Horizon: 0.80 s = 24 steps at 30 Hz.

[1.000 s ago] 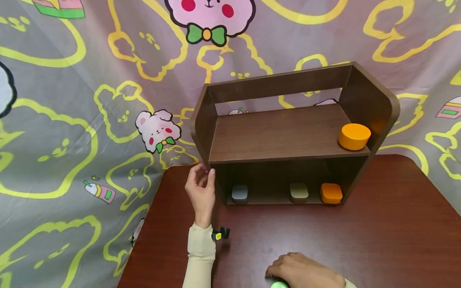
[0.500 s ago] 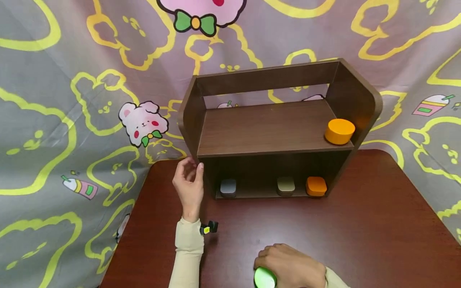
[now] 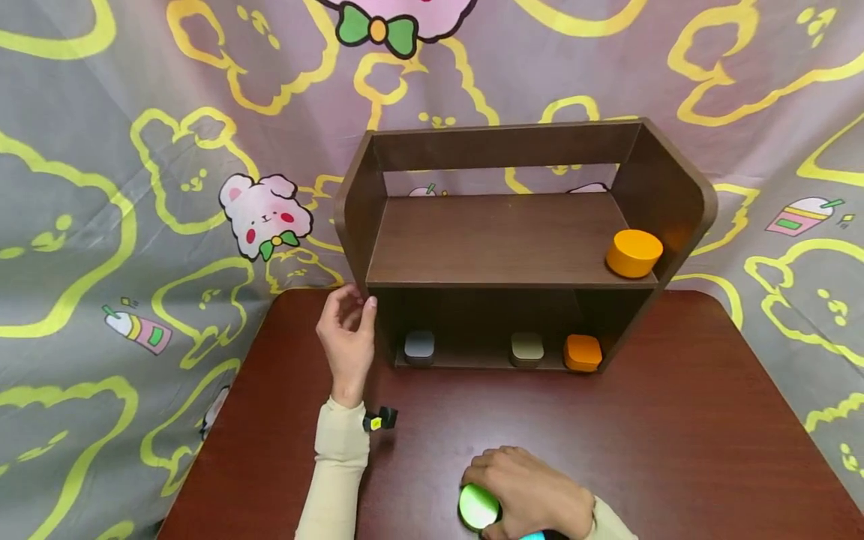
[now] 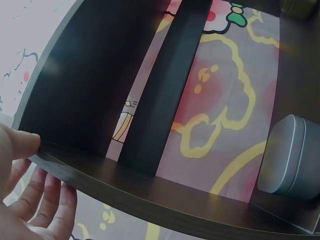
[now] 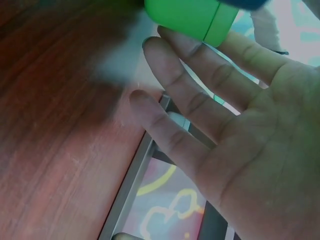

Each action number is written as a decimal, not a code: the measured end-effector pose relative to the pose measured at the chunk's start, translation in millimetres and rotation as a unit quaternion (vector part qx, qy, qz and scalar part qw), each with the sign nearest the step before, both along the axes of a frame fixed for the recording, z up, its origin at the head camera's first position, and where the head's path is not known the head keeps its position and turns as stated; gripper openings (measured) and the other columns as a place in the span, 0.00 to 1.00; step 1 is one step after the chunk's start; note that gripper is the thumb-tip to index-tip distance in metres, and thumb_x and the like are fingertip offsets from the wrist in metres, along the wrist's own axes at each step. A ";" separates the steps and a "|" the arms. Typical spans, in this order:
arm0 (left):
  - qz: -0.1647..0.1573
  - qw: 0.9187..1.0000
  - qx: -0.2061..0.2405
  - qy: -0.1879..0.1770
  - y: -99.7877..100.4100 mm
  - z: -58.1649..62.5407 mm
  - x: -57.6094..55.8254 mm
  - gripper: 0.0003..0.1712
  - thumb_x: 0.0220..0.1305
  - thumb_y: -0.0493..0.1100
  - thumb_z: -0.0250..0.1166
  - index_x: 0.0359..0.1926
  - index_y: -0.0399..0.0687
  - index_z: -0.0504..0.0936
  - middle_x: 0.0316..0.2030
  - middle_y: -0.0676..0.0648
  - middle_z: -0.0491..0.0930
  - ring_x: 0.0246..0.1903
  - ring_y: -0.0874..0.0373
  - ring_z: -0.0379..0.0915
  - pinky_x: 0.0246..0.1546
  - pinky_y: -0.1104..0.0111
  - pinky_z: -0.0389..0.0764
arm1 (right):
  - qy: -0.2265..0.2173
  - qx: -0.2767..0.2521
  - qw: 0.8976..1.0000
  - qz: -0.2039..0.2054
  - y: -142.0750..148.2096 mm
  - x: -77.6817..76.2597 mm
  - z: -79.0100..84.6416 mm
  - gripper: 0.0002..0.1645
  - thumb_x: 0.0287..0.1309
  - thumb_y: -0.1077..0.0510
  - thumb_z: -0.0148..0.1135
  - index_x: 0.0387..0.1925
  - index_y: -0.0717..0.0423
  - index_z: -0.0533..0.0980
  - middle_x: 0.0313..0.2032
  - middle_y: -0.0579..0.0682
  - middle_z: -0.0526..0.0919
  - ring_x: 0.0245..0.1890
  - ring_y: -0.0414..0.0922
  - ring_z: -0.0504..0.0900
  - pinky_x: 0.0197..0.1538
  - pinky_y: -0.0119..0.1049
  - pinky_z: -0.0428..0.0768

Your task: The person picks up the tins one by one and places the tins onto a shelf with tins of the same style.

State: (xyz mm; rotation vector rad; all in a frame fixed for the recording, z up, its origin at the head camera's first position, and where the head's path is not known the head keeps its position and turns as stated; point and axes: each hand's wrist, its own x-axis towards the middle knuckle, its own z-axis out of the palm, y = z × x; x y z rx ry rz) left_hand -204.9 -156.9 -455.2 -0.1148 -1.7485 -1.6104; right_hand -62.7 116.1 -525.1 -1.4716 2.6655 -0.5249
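Observation:
At the left side of a dark brown two-tier shelf (image 3: 499, 244), my left hand (image 3: 346, 341) grips the side panel. The left wrist view shows the thumb on the panel's inner face and the fingers (image 4: 47, 200) beneath its edge. Low in the head view, my right hand (image 3: 523, 484) pinches a round green tin (image 3: 478, 508) between thumb and fingers, near the tabletop. In the right wrist view that tin has a lid seam, and the other fingers (image 5: 172, 75) stretch out fairly straight. A blue thing (image 3: 533, 535) shows by the thumb, mostly hidden by the hand.
The shelf's lower tier holds a grey tin (image 3: 419, 348), an olive tin (image 3: 526, 349) and an orange tin (image 3: 583, 352). On the upper tier a round orange tin (image 3: 634, 253) sits at the right. Patterned cloth (image 3: 202, 202) hangs behind the reddish-brown table (image 3: 661, 435).
The head view has shifted, so the shelf appears farther left. My right hand and the green tin have moved slightly left and forward; the blue thing has come into view. My left hand keeps its grip.

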 end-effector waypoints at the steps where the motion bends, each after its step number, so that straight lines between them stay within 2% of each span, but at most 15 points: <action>1: 0.001 1.000 0.001 0.000 -0.1 -0.7 0.7 0.16 0.64 0.31 0.71 0.51 0.31 0.81 0.42 0.44 0.81 0.42 0.62 0.79 0.46 0.78 0.85 | 0.002 0.000 1.000 0.000 -0.1 -0.4 -0.1 0.25 0.38 0.40 0.81 0.39 0.35 0.79 0.34 0.28 0.80 0.33 0.26 0.72 0.39 0.25 0.75; 3: 0.002 1.000 0.003 0.000 -1.7 -1.0 0.9 0.16 0.64 0.31 0.71 0.51 0.30 0.81 0.42 0.45 0.81 0.41 0.62 0.79 0.45 0.78 0.85 | 0.003 0.002 1.000 -0.003 -1.6 -1.9 0.0 0.25 0.35 0.41 0.82 0.38 0.35 0.79 0.33 0.29 0.80 0.32 0.26 0.72 0.38 0.26 0.76; 7: 0.001 1.000 0.001 0.002 -9.9 5.1 -3.2 0.15 0.63 0.30 0.71 0.50 0.28 0.81 0.40 0.48 0.80 0.40 0.63 0.79 0.43 0.79 0.84 | -0.021 0.006 1.000 -0.013 -10.5 -9.9 3.6 0.25 0.39 0.43 0.81 0.41 0.38 0.81 0.35 0.31 0.83 0.33 0.27 0.74 0.39 0.27 0.78; 11: 0.003 1.000 -0.011 0.005 -21.4 17.1 -13.0 0.15 0.62 0.28 0.71 0.50 0.27 0.81 0.39 0.52 0.79 0.39 0.64 0.77 0.43 0.80 0.82 | -0.049 0.001 0.998 -0.028 -22.1 -23.7 10.2 0.26 0.42 0.44 0.81 0.44 0.42 0.82 0.38 0.35 0.85 0.35 0.28 0.76 0.42 0.29 0.80; 15: -0.001 1.000 -0.020 0.009 -24.7 24.7 -22.2 0.16 0.63 0.26 0.69 0.51 0.24 0.79 0.40 0.54 0.77 0.41 0.63 0.76 0.44 0.80 0.81 | -0.050 -0.016 0.997 -0.049 -22.7 -35.8 17.4 0.27 0.42 0.45 0.82 0.46 0.45 0.81 0.39 0.36 0.85 0.36 0.31 0.77 0.43 0.29 0.80; 19: -0.012 1.000 -0.017 -0.001 -18.3 21.3 -22.8 0.17 0.64 0.28 0.70 0.52 0.25 0.79 0.41 0.53 0.78 0.41 0.62 0.76 0.45 0.79 0.82 | -0.041 -0.020 0.997 -0.069 -9.8 -38.9 24.2 0.29 0.41 0.45 0.82 0.47 0.45 0.82 0.39 0.36 0.84 0.37 0.32 0.78 0.42 0.28 0.79; 24: 0.000 1.000 -0.001 -0.012 -8.7 9.6 -10.1 0.16 0.63 0.30 0.72 0.50 0.29 0.81 0.40 0.51 0.80 0.40 0.62 0.77 0.44 0.79 0.83 | -0.034 -0.007 0.997 -0.063 4.5 -36.0 31.3 0.29 0.41 0.45 0.82 0.47 0.45 0.82 0.39 0.36 0.84 0.36 0.32 0.78 0.41 0.28 0.80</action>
